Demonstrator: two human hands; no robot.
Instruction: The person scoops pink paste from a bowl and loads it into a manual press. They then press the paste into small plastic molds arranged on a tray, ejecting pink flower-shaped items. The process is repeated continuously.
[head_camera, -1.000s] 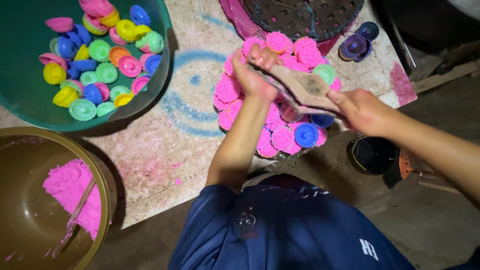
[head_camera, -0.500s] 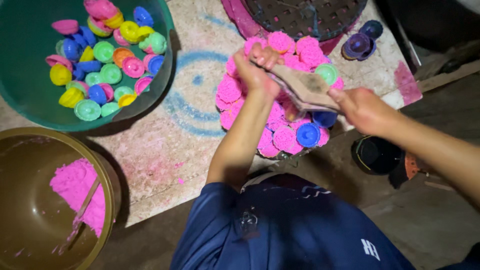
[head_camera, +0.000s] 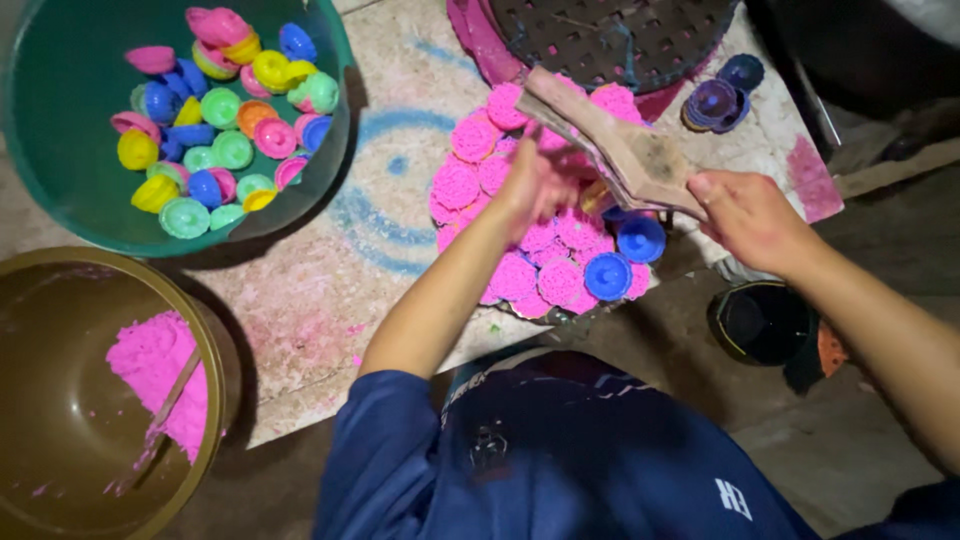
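Right hand clenched around the grip of a flat, angled wooden paddle, raised over the cluster of pink fluted moulded cakes, while left hand, fingers curled, steadies one beneath, apparently for tamping.

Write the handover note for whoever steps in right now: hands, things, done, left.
Right hand grips the wooden paddle by its near end, blade held over the pink pile.
Left hand rests on the pink moulded cakes, apparently holding a small mould; its fingers are partly hidden.
Done: a heap of pink cakes on the stone slab, with two blue moulds among them.
Left: many empty coloured moulds in the green basin; pink powder remains in the brown bucket with a stick in it.
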